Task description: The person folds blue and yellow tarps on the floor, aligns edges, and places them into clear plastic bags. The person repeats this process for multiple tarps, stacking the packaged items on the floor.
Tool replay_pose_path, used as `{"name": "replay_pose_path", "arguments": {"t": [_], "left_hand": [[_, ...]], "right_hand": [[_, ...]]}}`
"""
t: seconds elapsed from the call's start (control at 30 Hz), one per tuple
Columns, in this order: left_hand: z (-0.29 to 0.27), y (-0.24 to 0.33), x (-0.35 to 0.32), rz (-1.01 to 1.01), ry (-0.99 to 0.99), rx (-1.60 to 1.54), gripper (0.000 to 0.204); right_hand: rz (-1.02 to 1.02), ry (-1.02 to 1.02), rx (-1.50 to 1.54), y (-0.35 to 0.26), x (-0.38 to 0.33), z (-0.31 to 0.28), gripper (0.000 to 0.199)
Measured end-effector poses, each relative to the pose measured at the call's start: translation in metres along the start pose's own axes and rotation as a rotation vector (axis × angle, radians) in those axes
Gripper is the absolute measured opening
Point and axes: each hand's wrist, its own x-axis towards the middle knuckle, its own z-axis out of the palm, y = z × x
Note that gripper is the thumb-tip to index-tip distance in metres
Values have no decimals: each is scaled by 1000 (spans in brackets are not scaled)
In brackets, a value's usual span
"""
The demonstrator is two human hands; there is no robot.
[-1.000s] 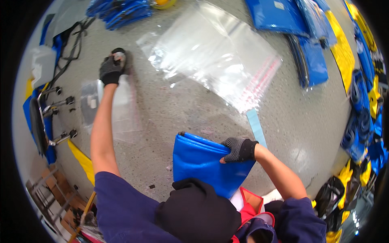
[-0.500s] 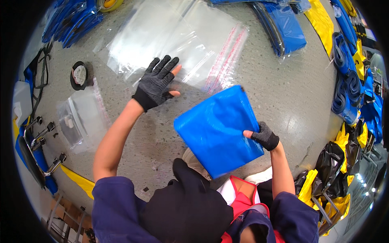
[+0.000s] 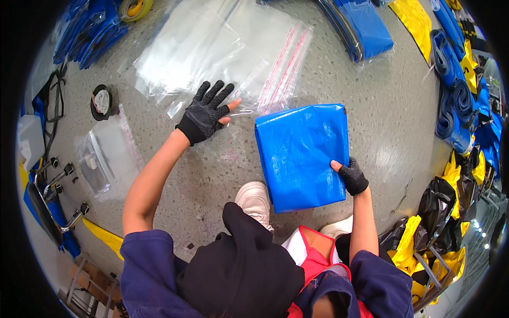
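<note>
My right hand, in a black fingerless-thumb glove, grips the right edge of a folded blue tarp-like sheet, with the bare thumb on top and the other fingers hidden beneath. The folded sheet is a flat, roughly square, glossy bundle held above the floor. My left hand, gloved in black with bare thumb and index fingertips, has its fingers spread. It is at the near edge of a stack of clear plastic bags with red-printed strips; whether it presses on them I cannot tell.
Smaller clear bags and a dark tape roll lie left on the grey floor. Blue bundles in clear plastic are at the far right. Rolled blue sheets and black-and-yellow bundles line the right. My shoe is near.
The blue folded sheet has turned and moved right and away from me, uncovering more of my shoe. My left hand stays nearly in place, its fingers still spread.
</note>
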Motion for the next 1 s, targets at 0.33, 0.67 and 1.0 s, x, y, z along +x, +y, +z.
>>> {"name": "replay_pose_path", "arguments": {"t": [0.33, 0.67, 1.0], "left_hand": [[-14, 7, 3, -98, -32, -247, 50], [-41, 16, 7, -166, 153, -382, 53], [-20, 18, -26, -316, 296, -397, 26]], "right_hand": [[17, -27, -42, -17, 1, 18, 66], [-78, -289, -8, -22, 40, 95, 73], [-300, 46, -492, -64, 122, 157, 108]]}}
